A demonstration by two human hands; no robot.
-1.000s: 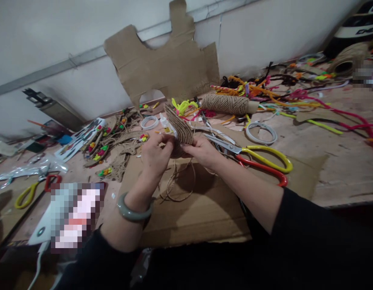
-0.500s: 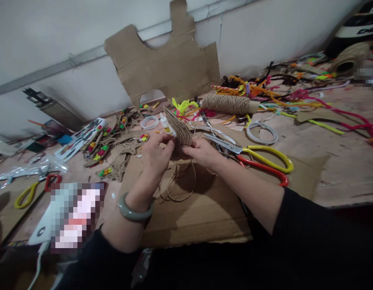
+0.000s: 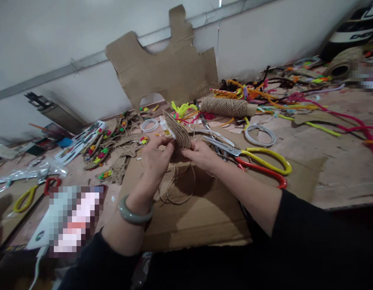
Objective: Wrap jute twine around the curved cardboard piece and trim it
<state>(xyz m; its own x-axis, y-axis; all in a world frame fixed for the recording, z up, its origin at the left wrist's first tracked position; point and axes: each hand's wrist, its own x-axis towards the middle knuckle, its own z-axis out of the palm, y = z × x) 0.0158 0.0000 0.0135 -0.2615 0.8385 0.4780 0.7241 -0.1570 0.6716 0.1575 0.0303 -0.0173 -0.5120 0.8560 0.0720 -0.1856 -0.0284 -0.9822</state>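
Twine piece, frame centre: left hand, right hand are pinching it; even pressure should be preventing distortion.

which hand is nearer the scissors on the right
Right. The right hand is close beside the scissors; the left hand is farther off to their left.

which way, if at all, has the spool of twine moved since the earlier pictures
No: the spool of twine keeps its place against the cardboard cutout behind it; only the whole view has shifted slightly.
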